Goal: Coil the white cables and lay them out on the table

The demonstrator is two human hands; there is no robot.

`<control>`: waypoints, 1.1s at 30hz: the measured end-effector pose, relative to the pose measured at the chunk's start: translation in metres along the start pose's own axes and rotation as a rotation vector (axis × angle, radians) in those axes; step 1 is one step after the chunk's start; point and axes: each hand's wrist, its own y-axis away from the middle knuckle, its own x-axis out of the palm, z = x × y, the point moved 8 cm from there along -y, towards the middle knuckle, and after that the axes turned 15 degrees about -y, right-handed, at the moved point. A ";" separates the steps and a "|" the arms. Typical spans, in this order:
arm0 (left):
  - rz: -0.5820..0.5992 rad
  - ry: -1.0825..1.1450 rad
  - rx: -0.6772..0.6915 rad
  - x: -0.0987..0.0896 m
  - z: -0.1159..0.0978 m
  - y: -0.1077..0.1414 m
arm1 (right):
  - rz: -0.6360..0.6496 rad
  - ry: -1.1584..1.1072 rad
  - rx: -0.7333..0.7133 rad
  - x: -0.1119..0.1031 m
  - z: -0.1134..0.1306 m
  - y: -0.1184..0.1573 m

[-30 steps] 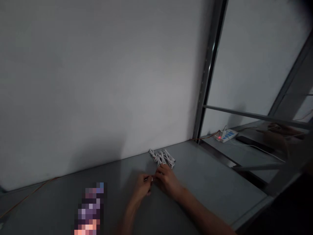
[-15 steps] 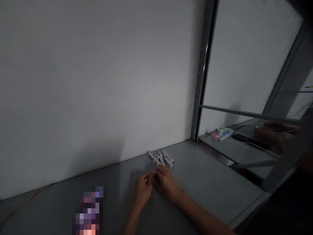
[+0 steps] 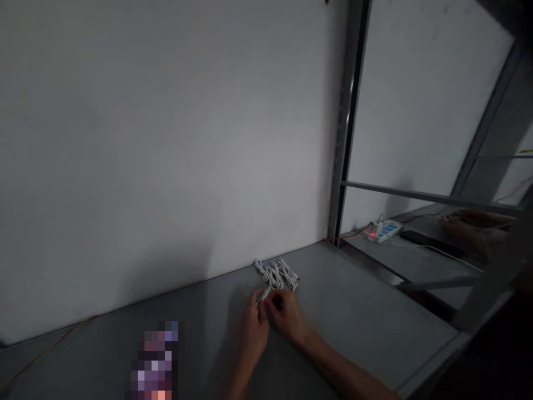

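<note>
Several bundled white cables lie on the grey tabletop close to the wall. Just in front of them, my left hand is closed on a white cable, part of which shows between the fingers. My right hand is beside it, thumb and fingers pinched on the same cable near the bundles. The fingers hide most of the held piece.
A pixelated patch covers something at the front left. Beyond a metal frame post, a second surface holds a lit power strip, a dark phone-like slab and another person's hands. An orange cord runs along the left.
My hands have shifted slightly right, and the left has turned more upright. More of the held white cable shows between the fingers. The view has moved a little.
</note>
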 end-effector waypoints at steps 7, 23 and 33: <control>-0.020 -0.033 0.024 0.001 -0.009 0.005 | -0.106 -0.696 0.689 0.010 -0.045 0.008; -0.088 0.169 0.089 -0.001 -0.012 0.005 | 0.099 -1.120 0.917 0.022 -0.027 0.013; 0.162 0.164 0.063 -0.006 0.001 -0.012 | 0.029 -0.504 0.414 -0.002 -0.014 -0.006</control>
